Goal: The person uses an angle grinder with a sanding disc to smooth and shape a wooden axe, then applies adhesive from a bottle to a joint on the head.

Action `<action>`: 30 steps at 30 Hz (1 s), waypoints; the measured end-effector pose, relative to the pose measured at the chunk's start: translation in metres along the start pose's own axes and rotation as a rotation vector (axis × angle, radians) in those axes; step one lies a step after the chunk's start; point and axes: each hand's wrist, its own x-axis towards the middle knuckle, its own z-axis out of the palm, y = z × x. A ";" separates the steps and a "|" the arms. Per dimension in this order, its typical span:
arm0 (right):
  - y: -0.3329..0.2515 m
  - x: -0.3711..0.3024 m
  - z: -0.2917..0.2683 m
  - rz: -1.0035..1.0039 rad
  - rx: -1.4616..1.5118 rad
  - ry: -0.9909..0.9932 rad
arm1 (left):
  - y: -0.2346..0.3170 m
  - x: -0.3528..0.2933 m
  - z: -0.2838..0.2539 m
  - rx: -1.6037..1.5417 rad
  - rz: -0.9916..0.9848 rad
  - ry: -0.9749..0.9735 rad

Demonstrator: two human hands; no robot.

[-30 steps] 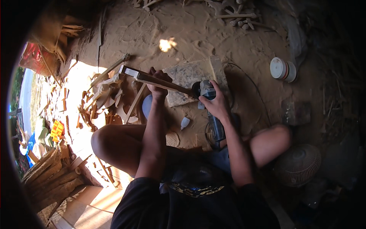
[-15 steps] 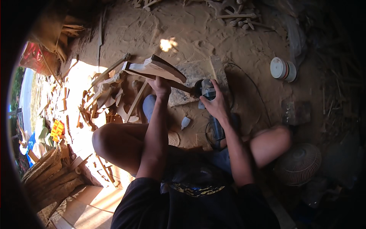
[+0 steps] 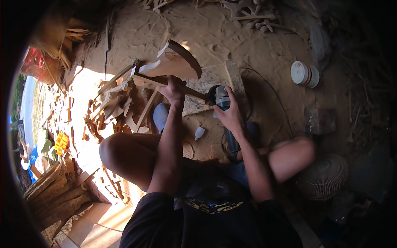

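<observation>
My left hand (image 3: 173,91) grips a flat curved wooden piece (image 3: 173,63) and holds it tilted up on edge above the sandy ground. My right hand (image 3: 230,116) is closed around a grey angle grinder (image 3: 220,98), whose head sits against the lower right end of the wooden piece. The grinder's black cable (image 3: 264,89) loops off to the right. I sit on the ground with both knees bent outward.
A heap of cut wooden shapes (image 3: 113,109) lies to the left. A white round tin (image 3: 304,73) stands on the sand at right, a dark block (image 3: 320,120) below it, and a fan cage (image 3: 324,175) by my right knee. Logs (image 3: 53,194) are stacked at lower left.
The wooden piece has been turned from lying nearly flat to standing up on edge, its broad face now toward me. The right hand stayed on the grinder.
</observation>
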 end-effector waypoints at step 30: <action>-0.003 -0.014 -0.010 -0.062 -0.149 0.036 | -0.005 0.004 0.017 0.045 0.021 0.169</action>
